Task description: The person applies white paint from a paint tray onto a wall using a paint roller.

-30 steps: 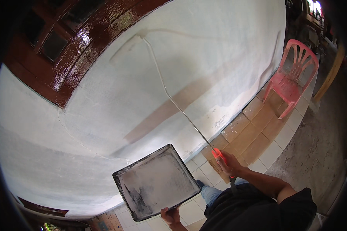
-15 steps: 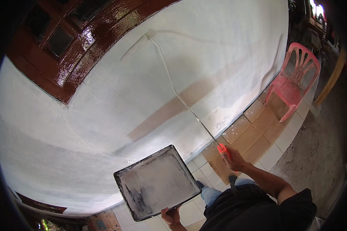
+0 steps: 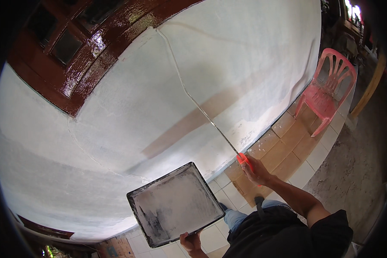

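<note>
My right hand [image 3: 255, 171] is closed round the orange handle of a paint roller [image 3: 211, 122] with a long, bent metal rod. The rod stretches up and left across the pale wall [image 3: 116, 116]. Its far end lies beside the glossy brown wooden frame [image 3: 84, 88]; the whitish roller head is hard to make out there against the wall. Low in the view, my left hand [image 3: 191, 242] grips the near edge of a black rectangular paint tray [image 3: 207, 188], thumb over the rim. Whitish paint coats the tray's inside.
A red plastic chair [image 3: 324, 96] stands on the tiled ledge to the right, by the wall. Brown sheets [image 3: 284, 148] cover part of the white tiles. Rough grey floor [image 3: 335, 172] lies beyond the ledge, with a yellowish pole [image 3: 370, 92] behind the chair.
The roller's far end has shifted up and left to the brown frame's edge. My right hand has moved slightly up and left with the handle. The tray and left hand have stayed put.
</note>
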The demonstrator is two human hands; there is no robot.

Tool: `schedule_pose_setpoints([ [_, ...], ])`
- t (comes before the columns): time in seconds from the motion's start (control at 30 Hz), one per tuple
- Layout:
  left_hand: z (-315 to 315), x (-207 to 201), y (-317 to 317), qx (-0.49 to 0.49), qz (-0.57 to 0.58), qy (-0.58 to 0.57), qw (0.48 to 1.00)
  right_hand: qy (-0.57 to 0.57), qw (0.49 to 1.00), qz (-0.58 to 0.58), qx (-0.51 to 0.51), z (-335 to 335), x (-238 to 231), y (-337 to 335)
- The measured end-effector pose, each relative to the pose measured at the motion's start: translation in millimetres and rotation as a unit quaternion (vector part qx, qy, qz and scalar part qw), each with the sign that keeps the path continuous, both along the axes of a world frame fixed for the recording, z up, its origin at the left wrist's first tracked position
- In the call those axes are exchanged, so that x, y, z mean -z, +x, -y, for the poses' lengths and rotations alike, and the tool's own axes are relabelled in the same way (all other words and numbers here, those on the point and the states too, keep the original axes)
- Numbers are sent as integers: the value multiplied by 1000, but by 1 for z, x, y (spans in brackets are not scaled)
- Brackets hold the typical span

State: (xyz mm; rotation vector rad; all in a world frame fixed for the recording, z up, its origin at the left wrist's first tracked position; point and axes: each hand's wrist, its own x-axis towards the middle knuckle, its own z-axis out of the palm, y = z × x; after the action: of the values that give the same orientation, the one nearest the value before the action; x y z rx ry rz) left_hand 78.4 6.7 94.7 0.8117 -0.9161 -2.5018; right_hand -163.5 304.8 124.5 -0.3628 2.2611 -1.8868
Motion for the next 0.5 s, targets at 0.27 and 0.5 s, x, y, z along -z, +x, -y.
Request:
schedule_pose_setpoints([
  [0.27,-2,-4,-1,-1,1,-13,1000,-14,1000,13,15,-14,53,13],
  [0.5,0,-4,-1,-7,-2,-1,1000,-7,1000,-6,-5,-7,29,2],
])
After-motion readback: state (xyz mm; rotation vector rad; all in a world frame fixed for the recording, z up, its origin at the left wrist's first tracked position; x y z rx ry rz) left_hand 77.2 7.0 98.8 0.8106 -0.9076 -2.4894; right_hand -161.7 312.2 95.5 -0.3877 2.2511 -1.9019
